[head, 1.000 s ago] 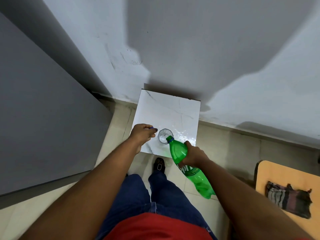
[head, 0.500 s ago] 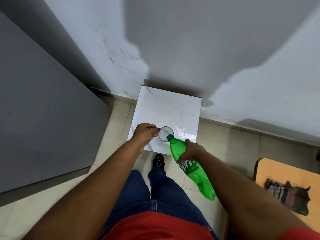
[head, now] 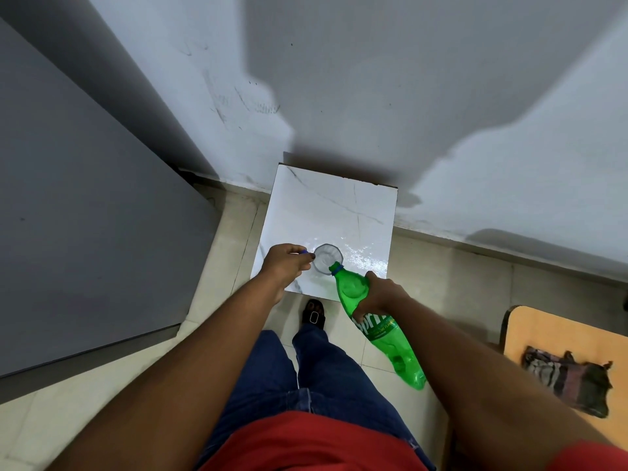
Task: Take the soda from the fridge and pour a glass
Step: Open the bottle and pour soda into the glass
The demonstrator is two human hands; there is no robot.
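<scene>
Soda bottle (head: 370,311) first: green plastic, cap off, tipped steeply with its neck resting at the rim of the glass (head: 327,259). My right hand (head: 380,294) has its fingers wrapped round the upper body of the bottle, just above the label. The glass stands near the front edge of the white table (head: 339,205), and my left hand (head: 285,263) sits right beside it, fingers curled, pinching what looks like the blue cap (head: 303,252); whether those fingers also touch the glass I cannot tell.

Compared with a second ago, the bottle has swung steeper and its mouth has come from above the near side of the glass onto the rim itself. I read that as the pour starting or about to start. I see no clear stream, and how full the glass is I cannot make out from here.

A striped cloth (head: 567,379) lies on the orange seat (head: 530,334) at the right.
</scene>
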